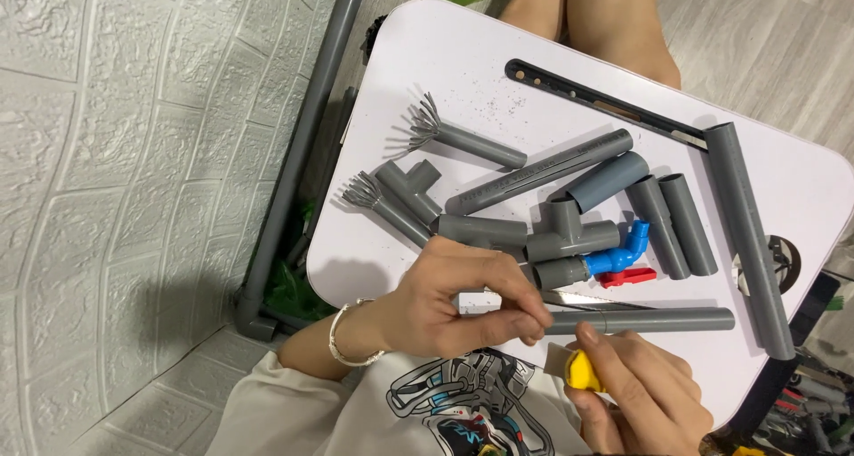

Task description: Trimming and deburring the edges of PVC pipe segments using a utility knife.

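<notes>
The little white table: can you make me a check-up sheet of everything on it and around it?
Surface: white table with rounded corners, dusted with dark specks.
Job's things: grey pipe lying flat at the table's near edge; a saw blade rests across it.
Clutter: grey pipe pieces, two with splayed cut ends, tee fittings, a blue elbow, a red valve handle, a dark drilled bar.
Grippers: left hand presses the pipe's end; right hand grips a yellow handle.
Cables: nothing seen.
Surroundings: white tiled wall, wooden floor, grey pipe frame, green bag.
</notes>
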